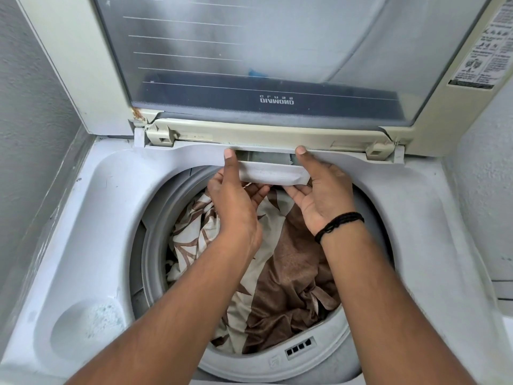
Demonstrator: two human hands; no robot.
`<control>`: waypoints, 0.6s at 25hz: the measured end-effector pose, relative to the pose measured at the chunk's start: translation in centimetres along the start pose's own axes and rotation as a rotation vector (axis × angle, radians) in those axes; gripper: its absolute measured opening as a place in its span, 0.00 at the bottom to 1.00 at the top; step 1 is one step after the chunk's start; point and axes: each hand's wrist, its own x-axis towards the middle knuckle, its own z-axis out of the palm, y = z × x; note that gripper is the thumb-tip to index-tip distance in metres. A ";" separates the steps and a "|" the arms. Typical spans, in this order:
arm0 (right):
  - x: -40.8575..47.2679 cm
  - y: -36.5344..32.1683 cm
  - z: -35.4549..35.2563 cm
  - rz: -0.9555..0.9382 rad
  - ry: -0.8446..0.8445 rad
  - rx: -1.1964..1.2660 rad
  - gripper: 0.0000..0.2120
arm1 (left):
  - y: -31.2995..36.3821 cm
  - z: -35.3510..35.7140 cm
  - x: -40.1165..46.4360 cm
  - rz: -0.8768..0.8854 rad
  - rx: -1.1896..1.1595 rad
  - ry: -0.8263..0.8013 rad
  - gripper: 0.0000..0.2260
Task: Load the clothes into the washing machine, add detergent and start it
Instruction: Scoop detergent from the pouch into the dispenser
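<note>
At twelve o'clock on the tub rim, just under the hinge of the raised lid (249,51), both hands grasp the detergent drawer (273,173): the left hand (236,201) has its thumb laid along the drawer's left end and its fingers (259,191) curled beneath the front lip, while the right hand (324,190) mirrors it, thumb on the right end and fingers tucked under. The drawer is part-way out of its slot, tilted a little, and its compartment shows only as a dim grey gap behind the front panel; whether any detergent lies in it cannot be told. A black wristband (340,225) circles the right wrist. Below the hands, at the centre, the clothes (277,259), brown and cream patterned fabric, already lie heaped in the drum of the washing machine (416,245), so loading looks done and the detergent step appears to be in hand. To do it well, the drawer should travel level and straight, both hands moving evenly so it does not jam, and no cloth should be caught under it. At eight o'clock a shallow recess (88,326) in the deck holds pale speckled residue.
</note>
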 end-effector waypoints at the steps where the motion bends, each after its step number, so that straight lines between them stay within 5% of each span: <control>1: 0.0 -0.2 -0.1 0.007 -0.005 -0.029 0.12 | 0.2 0.0 0.0 -0.003 0.009 0.012 0.21; 8: 0.2 -1.2 -0.5 0.018 0.063 -0.310 0.05 | 0.8 -0.3 0.1 -0.010 0.067 0.088 0.15; 15: 0.9 -1.0 -1.0 0.004 0.039 -0.331 0.06 | 1.2 -0.1 0.0 0.019 0.091 0.121 0.09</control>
